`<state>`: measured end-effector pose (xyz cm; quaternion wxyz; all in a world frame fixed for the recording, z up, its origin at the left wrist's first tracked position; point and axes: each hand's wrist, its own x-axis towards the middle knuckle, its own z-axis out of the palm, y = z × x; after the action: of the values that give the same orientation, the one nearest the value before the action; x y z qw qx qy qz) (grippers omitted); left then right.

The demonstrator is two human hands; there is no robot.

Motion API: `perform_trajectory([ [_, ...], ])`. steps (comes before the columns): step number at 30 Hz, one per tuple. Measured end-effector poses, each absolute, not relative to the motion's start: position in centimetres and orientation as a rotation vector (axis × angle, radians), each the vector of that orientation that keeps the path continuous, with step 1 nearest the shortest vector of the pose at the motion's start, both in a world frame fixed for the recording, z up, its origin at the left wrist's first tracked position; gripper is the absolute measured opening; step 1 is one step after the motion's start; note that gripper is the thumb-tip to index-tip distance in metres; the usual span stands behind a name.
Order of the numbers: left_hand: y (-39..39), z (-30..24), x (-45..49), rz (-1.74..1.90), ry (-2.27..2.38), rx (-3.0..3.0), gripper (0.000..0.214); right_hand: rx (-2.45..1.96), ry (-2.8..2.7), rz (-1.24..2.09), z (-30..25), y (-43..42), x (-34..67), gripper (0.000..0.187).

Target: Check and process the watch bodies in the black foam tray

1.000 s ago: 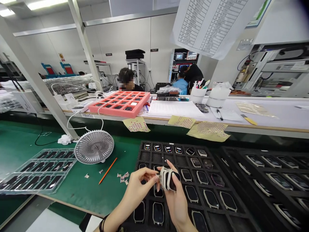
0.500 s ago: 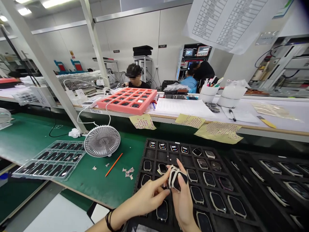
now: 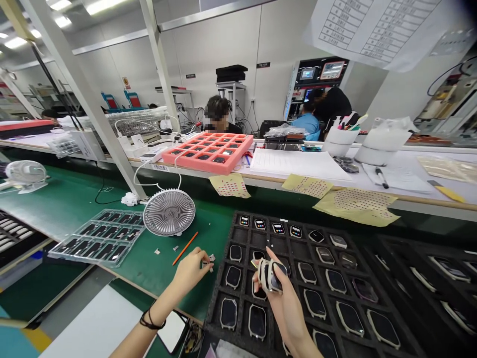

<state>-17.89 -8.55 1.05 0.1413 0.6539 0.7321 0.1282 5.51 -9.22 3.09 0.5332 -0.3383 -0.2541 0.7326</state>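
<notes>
My right hand (image 3: 286,298) grips what look like smartwatch cases (image 3: 274,275), pale-rimmed with dark faces and held together above the black foam tray (image 3: 290,246). How many it holds I cannot tell for sure. Over on the green bench, my left hand (image 3: 191,272) has its fingertips pinched at the small whitish pieces (image 3: 211,257) lying left of the tray. Whatever sits between those fingertips is too small to make out. Rows of watch cases (image 3: 257,320) fill many of the tray's compartments, and a few at the back have lit screens.
A round fan (image 3: 169,213) stands beyond my left hand, with an orange stick (image 3: 185,247) nearby. Clear plastic trays (image 3: 102,236) of dark parts lie farther left. A pink foam tray (image 3: 210,149) rests on the shelf. Another black tray (image 3: 406,243) is at right.
My left hand has left the watch cases and moved left to the small whitish pieces on the bench. My right hand still holds the cases. The view has turned slightly left.
</notes>
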Motion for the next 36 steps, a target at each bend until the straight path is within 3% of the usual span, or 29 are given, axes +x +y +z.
perform_trajectory([
  [3,-8.9,-0.5,-18.1,0.279,2.154,1.879,0.009,-0.783,-0.586,1.759,3.3,-9.2,5.6,0.065],
  [9,-8.6,-1.7,-18.4,0.460,2.060,1.819,0.008,-0.747,-0.573,1.762,3.3,-9.3,5.5,0.063],
  [18,-9.4,3.3,-11.4,1.369,1.385,1.179,0.024,-0.695,-0.554,1.619,3.1,-9.7,4.3,0.059],
  [24,-10.3,4.9,-5.8,1.494,1.132,1.098,0.023,-0.761,-0.533,1.472,2.5,-9.9,3.7,0.058],
  [36,-10.1,4.1,-3.7,1.609,1.152,1.066,0.020,-0.819,-0.648,1.348,1.5,-10.0,3.8,0.059],
])
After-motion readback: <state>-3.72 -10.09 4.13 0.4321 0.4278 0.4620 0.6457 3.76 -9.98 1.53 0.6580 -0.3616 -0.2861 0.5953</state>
